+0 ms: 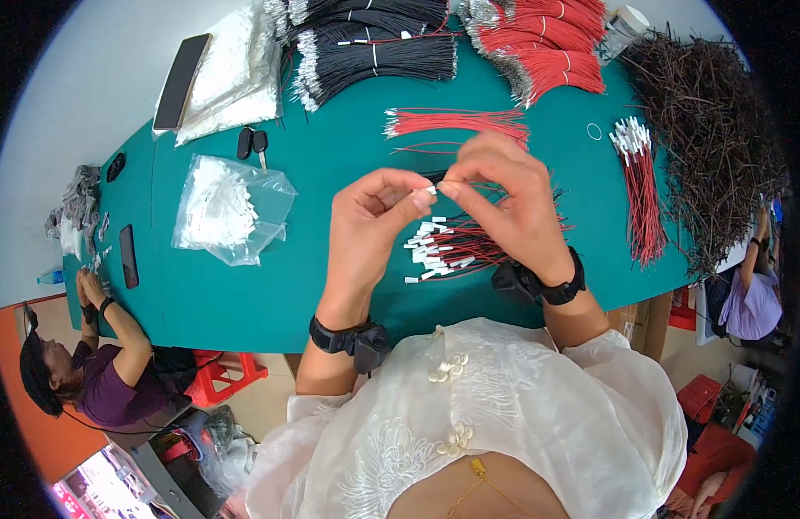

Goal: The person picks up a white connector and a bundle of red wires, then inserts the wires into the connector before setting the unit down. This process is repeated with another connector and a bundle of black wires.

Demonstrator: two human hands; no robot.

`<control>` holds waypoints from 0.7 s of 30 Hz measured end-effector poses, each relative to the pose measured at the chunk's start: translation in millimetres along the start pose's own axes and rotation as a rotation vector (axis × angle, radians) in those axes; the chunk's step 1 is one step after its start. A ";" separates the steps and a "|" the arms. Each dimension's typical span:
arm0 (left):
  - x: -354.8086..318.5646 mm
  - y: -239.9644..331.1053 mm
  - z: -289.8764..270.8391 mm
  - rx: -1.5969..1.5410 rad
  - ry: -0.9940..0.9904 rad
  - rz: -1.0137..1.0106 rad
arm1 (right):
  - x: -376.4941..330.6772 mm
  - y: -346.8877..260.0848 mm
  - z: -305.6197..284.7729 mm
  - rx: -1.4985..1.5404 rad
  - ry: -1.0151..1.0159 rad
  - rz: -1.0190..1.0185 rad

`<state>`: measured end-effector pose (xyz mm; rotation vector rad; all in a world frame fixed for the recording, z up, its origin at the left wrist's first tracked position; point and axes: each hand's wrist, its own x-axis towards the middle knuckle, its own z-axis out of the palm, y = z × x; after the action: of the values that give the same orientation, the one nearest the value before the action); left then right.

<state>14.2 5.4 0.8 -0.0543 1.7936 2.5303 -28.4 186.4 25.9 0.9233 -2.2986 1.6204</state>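
My left hand (378, 208) pinches a small white plastic connector (431, 189) between thumb and forefinger. Close against it, my right hand (512, 190) has its thumb and fingertips pressed together on a thin wire, mostly hidden by the fingers. Below both hands lies a pile of red and black wires with white connectors (435, 251) at their left ends, partly covered by my right hand. A flat bundle of loose red wires (452, 123) lies just beyond my fingers. To the left rests a clear plastic bag of white connectors (218, 212).
Tied black wire bundles (378, 59) and red ones (556, 65) line the far side. Right are a connector-ended bundle (642, 195) and a dark wire heap (707, 138). Left are keys (255, 144), phones (129, 255), white bags (236, 78) and another person (115, 381).
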 end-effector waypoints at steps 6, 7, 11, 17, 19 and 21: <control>1.3 -11.0 -18.0 0.233 0.091 0.024 | 3.2 -2.1 -23.5 0.014 -0.217 0.320; 0.1 -16.6 -20.3 0.231 0.092 0.023 | 0.5 -1.2 -34.9 -0.051 -0.363 0.431; -6.1 -39.7 -30.3 0.874 -0.035 0.141 | -28.5 41.5 -47.1 -0.437 -0.674 0.247; -2.1 -46.4 -44.5 1.097 0.080 0.200 | -24.4 43.1 -33.5 -0.471 -0.564 0.161; 1.2 -47.7 -46.3 1.191 0.143 0.241 | -16.1 50.3 -25.5 -0.456 -0.489 0.085; 2.6 -54.7 -48.7 1.258 0.135 0.256 | -12.9 58.9 -12.9 -0.533 -0.480 0.087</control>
<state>14.8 -22.4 -67.0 0.0511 3.1853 1.0591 -54.8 215.4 -21.7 1.1663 -2.9006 0.7710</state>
